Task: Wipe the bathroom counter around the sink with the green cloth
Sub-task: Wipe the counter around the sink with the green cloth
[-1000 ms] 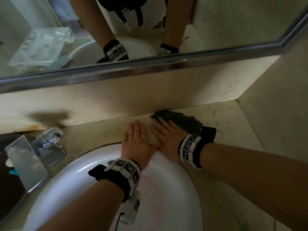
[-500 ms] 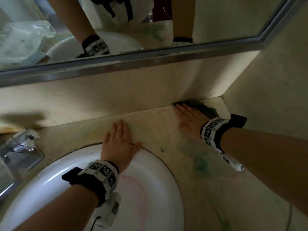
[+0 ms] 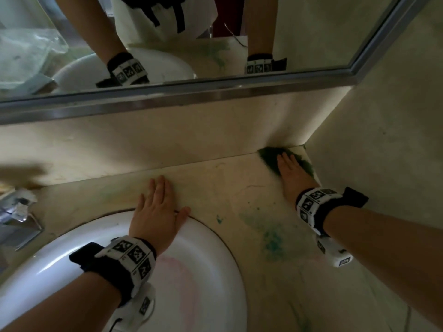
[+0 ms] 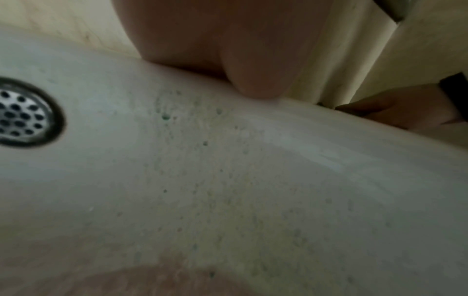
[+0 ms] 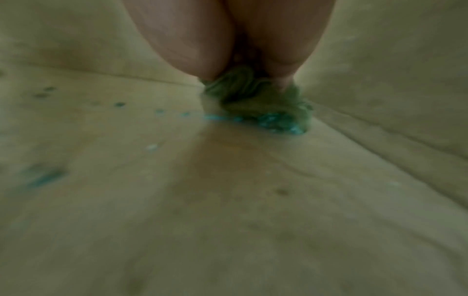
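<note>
The green cloth (image 3: 269, 156) lies in the far right corner of the beige counter (image 3: 215, 188), where the backsplash meets the side wall. My right hand (image 3: 288, 168) presses flat on it with straight fingers; the cloth (image 5: 255, 100) bunches under the palm in the right wrist view. My left hand (image 3: 157, 207) rests flat, fingers straight, across the back rim of the white sink (image 3: 203, 271) and the counter behind it. Its thumb (image 4: 255, 76) touches the sink's rim (image 4: 177, 84). Green smears (image 3: 271, 238) mark the counter right of the sink.
A chrome tap (image 3: 16, 212) stands at the left behind the sink. The mirror (image 3: 191, 44) with its metal frame runs above the backsplash. The side wall (image 3: 383, 152) closes the counter on the right. The sink's drain (image 4: 22, 114) shows in the left wrist view.
My right hand has slid the cloth rightward along the backsplash, from beside the left hand into the far corner. The left hand has stayed on the sink's rim.
</note>
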Action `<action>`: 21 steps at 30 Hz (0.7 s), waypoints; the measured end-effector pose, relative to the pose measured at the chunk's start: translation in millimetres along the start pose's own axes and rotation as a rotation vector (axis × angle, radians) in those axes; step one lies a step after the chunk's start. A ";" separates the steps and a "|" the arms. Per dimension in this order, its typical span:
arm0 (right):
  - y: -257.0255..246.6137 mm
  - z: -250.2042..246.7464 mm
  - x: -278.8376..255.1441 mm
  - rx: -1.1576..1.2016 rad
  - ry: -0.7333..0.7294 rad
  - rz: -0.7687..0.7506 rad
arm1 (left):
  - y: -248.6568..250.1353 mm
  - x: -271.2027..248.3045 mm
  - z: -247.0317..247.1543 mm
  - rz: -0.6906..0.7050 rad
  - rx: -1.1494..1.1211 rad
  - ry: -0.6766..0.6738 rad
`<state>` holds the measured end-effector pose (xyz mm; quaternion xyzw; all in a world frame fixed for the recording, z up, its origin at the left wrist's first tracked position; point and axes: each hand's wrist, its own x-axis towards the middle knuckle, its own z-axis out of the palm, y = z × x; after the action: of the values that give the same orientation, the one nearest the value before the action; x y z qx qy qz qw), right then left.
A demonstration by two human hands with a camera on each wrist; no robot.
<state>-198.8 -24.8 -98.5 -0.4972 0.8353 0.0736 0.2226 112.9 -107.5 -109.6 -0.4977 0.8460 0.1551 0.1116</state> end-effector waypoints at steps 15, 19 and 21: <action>-30.1 -1.5 7.0 -0.087 -0.046 -0.168 | 2.5 -1.2 -1.3 0.012 0.032 0.002; -85.3 9.6 -11.0 -0.203 -0.101 -0.460 | 2.3 -1.8 -2.1 0.020 0.013 -0.012; -105.5 21.2 -24.1 -0.264 -0.147 -0.559 | 2.4 -2.2 -2.7 0.030 0.018 -0.012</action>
<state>-91.6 -50.5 -96.2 -0.7255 0.6313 0.1532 0.2273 111.8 -105.6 -106.0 -0.4832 0.8539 0.1524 0.1190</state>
